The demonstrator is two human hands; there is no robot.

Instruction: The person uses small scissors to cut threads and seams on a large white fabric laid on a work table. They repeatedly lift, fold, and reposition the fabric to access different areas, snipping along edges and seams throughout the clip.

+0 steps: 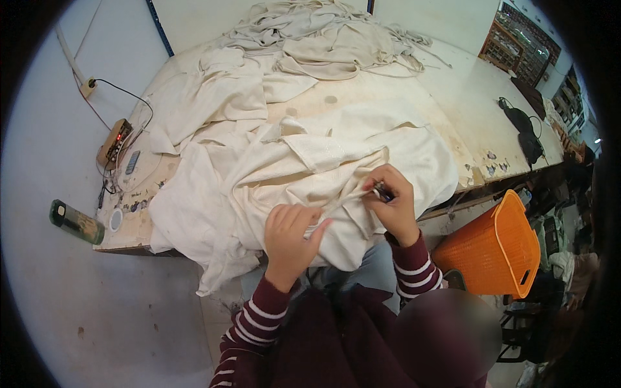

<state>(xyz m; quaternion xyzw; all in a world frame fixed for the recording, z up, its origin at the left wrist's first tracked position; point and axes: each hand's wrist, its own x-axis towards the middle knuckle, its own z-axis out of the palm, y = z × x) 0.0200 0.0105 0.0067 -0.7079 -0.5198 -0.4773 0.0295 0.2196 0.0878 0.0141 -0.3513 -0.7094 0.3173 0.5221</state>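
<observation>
While we sit at the near edge of the table, we keep both hands on the cream cloth that lies spread over the table and hangs down toward our lap. Our left hand is closed on a fold of this cloth and pinches it between thumb and fingers. Our right hand is just beside it, a little higher, and it is closed around a small dark tool and the edge of the same fold. The fold runs tight between the two hands. More cloth is heaped at the far side. An orange basket stands on the floor at our right, a green bottle at our left.
</observation>
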